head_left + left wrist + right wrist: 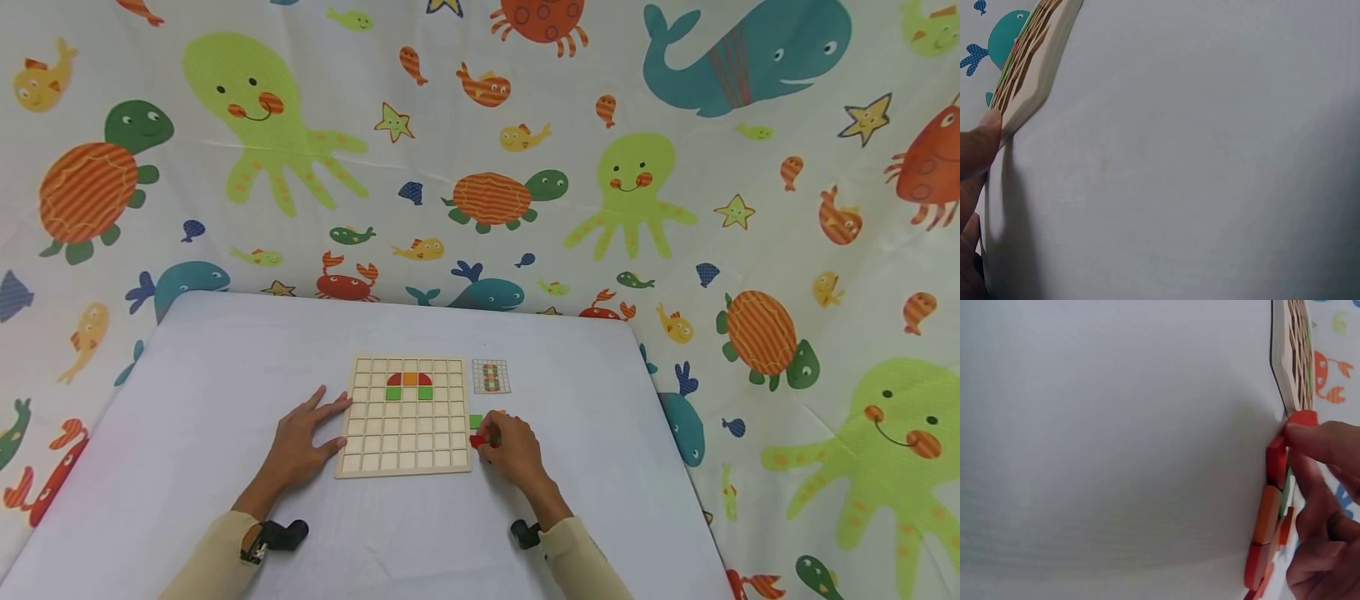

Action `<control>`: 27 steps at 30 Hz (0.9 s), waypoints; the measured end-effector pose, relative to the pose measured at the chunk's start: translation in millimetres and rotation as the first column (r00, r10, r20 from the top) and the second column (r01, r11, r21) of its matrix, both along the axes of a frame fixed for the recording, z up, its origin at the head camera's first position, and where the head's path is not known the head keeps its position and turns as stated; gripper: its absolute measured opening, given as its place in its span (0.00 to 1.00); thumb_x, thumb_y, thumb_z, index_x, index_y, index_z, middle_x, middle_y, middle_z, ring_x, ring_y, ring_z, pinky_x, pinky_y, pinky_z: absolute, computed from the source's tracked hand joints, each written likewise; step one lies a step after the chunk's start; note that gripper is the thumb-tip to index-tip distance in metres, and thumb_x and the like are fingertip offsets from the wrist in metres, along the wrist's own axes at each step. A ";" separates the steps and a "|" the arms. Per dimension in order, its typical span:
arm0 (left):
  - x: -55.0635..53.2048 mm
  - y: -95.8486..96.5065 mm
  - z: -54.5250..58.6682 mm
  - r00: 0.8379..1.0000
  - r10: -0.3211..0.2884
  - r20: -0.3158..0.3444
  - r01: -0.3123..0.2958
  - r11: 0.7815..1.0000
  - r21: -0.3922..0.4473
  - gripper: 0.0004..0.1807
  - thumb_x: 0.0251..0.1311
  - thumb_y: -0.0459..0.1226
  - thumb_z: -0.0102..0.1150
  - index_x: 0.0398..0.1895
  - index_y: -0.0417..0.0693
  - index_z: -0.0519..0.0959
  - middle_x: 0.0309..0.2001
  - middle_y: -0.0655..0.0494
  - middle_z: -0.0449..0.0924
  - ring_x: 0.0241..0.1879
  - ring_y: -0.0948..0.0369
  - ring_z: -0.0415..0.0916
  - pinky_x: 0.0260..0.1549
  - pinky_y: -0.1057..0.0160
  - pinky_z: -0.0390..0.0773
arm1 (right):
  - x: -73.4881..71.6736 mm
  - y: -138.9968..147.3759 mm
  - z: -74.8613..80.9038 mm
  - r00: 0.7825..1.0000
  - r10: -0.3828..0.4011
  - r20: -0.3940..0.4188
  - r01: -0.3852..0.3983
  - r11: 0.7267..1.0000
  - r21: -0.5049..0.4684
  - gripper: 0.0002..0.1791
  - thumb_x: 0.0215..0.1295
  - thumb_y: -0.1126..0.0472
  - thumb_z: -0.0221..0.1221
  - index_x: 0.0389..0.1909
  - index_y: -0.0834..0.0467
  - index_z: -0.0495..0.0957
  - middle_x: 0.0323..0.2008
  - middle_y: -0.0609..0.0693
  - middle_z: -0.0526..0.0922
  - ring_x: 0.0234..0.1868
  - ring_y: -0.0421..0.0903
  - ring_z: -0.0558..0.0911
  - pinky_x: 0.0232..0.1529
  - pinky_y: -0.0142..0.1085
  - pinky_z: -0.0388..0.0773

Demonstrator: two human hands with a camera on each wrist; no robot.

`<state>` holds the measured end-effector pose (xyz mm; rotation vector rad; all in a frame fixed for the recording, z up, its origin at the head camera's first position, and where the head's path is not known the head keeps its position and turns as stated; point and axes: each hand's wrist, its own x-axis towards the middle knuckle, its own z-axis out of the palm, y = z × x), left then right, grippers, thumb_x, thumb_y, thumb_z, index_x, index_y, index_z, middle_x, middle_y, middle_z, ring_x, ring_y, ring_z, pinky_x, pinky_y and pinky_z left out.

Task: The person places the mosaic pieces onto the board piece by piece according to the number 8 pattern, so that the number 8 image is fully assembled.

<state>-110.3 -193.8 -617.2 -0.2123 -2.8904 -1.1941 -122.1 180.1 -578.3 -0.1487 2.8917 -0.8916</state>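
A wooden grid board [405, 433] lies flat on the white table. In its upper rows sit an orange square [410, 379], two red quarter-round pieces and two green squares [393, 393]. My left hand [298, 442] rests at the board's left edge, fingers spread; in the left wrist view its thumb [982, 144] touches the board's side. By the right edge, my right hand [517, 450] pinches a red piece with a curved edge [1302, 417] between thumb and finger. Below that hand lie loose pieces, among them a red one [1277, 465] and an orange one [1266, 515], partly hidden.
A small pattern card [491, 377] with a coloured grid figure lies right of the board's top corner. One loose green square [476, 422] shows beside the board's right edge. Behind the table hangs a cloth [450, 267] printed with sea animals.
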 end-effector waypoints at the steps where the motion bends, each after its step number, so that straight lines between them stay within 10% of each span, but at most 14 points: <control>1: 0.0 0.1 -0.2 1.000 0.001 -0.004 -0.001 1.000 0.001 0.39 0.59 0.34 0.75 0.75 0.49 0.74 0.80 0.37 0.64 0.81 0.30 0.53 0.73 0.23 0.51 | 0.3 0.0 -0.4 1.000 -0.009 0.001 0.009 1.000 -0.021 0.13 0.58 0.65 0.76 0.36 0.46 0.83 0.31 0.39 0.82 0.32 0.38 0.76 0.31 0.33 0.71; 27: 0.1 0.5 0.5 1.000 0.005 -0.015 -0.005 1.000 -0.003 0.39 0.58 0.33 0.75 0.75 0.49 0.75 0.78 0.41 0.69 0.82 0.32 0.53 0.73 0.24 0.51 | -26.4 -66.4 6.7 0.999 -0.050 -0.011 0.039 0.895 -0.444 0.06 0.65 0.59 0.74 0.40 0.46 0.89 0.36 0.43 0.89 0.28 0.41 0.75 0.28 0.30 0.74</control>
